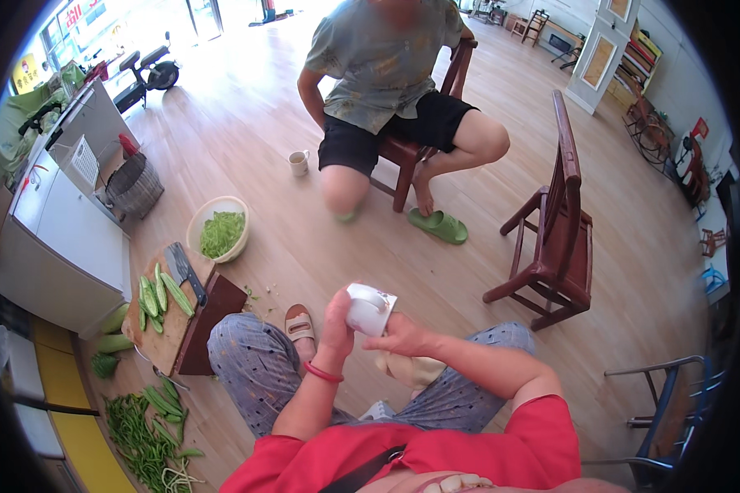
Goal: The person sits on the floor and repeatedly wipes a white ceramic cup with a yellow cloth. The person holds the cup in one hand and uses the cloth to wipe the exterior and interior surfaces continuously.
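Above my lap I hold a white mug [368, 311], tilted, with a curved handle showing and a coloured mark near its rim. My left hand [337, 319] is wrapped round its left side. On its lower right, my right hand [398, 335] grips it with bent fingers. Whether anything is inside the mug cannot be seen. To my left, a cutting board [163, 338] rests on a dark stool [214, 322]. Peeled green gourds [159, 297] and a cleaver [186, 273] lie on that board.
A bowl of shredded greens [221, 232] and another mug [298, 163] stand on the floor. Green peppers [144, 431] lie at lower left. Facing me, a person [384, 70] sits on a chair near a green slipper [438, 226]. A wooden chair [555, 242] stands at right.
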`<state>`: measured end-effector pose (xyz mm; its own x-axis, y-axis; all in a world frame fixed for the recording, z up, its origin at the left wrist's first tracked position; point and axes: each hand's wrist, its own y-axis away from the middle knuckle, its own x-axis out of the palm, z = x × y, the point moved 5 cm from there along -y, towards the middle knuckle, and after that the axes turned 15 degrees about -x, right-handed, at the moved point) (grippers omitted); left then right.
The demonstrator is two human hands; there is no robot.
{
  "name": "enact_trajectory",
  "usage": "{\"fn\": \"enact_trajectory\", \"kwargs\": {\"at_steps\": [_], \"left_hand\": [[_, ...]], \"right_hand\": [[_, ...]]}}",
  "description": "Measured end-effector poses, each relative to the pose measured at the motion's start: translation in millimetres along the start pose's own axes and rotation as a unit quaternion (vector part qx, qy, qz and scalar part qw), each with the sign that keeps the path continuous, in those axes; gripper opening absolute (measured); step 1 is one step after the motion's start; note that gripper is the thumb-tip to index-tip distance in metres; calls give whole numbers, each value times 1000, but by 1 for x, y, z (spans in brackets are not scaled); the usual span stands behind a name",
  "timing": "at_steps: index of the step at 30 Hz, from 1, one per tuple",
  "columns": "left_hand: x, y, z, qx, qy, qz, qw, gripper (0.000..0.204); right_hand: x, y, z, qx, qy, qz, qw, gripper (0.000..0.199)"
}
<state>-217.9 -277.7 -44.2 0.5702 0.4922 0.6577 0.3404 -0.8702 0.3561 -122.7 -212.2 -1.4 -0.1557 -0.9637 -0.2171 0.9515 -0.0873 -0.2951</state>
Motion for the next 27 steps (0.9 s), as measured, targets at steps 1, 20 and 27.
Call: {"fn": "enact_trajectory", "kwargs": {"at_steps": [1,20,27], "left_hand": [[-6,-1,6,-47,30,-12,998,50],[18,28,-22,-35,49,-18,998,43],[2,4,1,-43,41,-64,996,40]], "right_hand": [[5,0,-2,-73,101,42,991,49],[4,-17,17,-30,144,20,989,49],[-3,-10,-13,-15,116,53,992,47]]}}
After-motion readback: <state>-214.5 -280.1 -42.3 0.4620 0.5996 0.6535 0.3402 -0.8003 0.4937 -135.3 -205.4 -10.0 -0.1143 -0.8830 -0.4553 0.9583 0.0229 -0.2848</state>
